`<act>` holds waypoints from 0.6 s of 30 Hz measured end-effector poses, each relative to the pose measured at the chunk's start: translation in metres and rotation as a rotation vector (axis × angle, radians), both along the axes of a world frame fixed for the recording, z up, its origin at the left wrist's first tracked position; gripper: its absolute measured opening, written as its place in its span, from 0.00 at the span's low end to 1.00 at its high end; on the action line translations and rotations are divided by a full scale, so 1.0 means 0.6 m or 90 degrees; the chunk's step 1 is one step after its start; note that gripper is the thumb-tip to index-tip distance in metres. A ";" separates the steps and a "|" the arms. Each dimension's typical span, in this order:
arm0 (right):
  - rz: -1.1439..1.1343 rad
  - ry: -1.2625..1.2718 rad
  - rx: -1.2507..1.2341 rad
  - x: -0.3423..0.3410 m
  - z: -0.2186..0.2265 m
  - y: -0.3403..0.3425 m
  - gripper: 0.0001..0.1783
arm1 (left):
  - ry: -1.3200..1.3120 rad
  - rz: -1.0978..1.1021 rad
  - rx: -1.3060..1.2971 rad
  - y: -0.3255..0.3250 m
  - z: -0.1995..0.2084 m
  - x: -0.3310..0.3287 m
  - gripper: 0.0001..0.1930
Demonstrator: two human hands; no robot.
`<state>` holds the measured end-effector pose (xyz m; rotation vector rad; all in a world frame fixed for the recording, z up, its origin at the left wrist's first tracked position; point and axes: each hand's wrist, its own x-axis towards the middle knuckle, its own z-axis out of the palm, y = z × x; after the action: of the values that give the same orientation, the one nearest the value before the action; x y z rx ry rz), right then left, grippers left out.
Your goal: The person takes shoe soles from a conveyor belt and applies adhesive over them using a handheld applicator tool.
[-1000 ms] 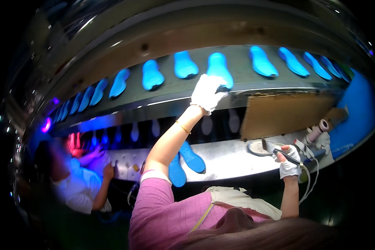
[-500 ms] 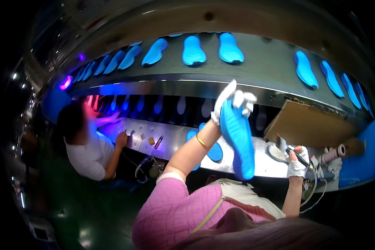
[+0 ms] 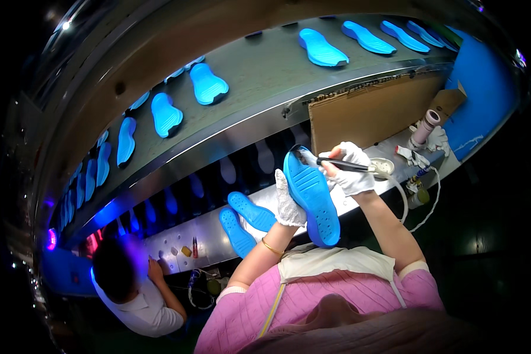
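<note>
My left hand (image 3: 289,206), in a white glove, is closed round the side of a blue shoe sole (image 3: 315,203), which is tilted up in front of my body. A row of small holes and some grooves show on the sole's face. In my gloved right hand (image 3: 357,177) is a black-handled brush (image 3: 343,166) with a pale hose running from its back end. Its bristles lie against the dark far end of the sole. Two more blue soles, one farther (image 3: 251,211) and one nearer (image 3: 237,232), rest on the metal bench by my left wrist.
Beyond the bench, a conveyor belt (image 3: 248,71) carries several blue soles. A cardboard sheet (image 3: 371,115) leans behind my right hand. A pale round dish (image 3: 382,167), a pink cylinder (image 3: 426,127) and gloves (image 3: 438,140) are at the right. A co-worker (image 3: 133,289) sits at the left.
My left hand has lowered the sole toward my body and turned its holed face up. My right hand has brought the brush over to it. The view has swung right.
</note>
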<state>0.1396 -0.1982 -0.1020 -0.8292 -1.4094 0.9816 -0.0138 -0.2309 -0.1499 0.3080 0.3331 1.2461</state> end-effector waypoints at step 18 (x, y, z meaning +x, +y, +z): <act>0.177 -0.037 -0.003 -0.023 -0.019 -0.086 0.10 | 0.169 0.068 -0.070 -0.012 -0.004 -0.054 0.45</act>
<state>0.1259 -0.2498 -0.1134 -0.6810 -1.6021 1.1797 -0.0460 -0.2382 -0.1524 0.3656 0.6516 1.2876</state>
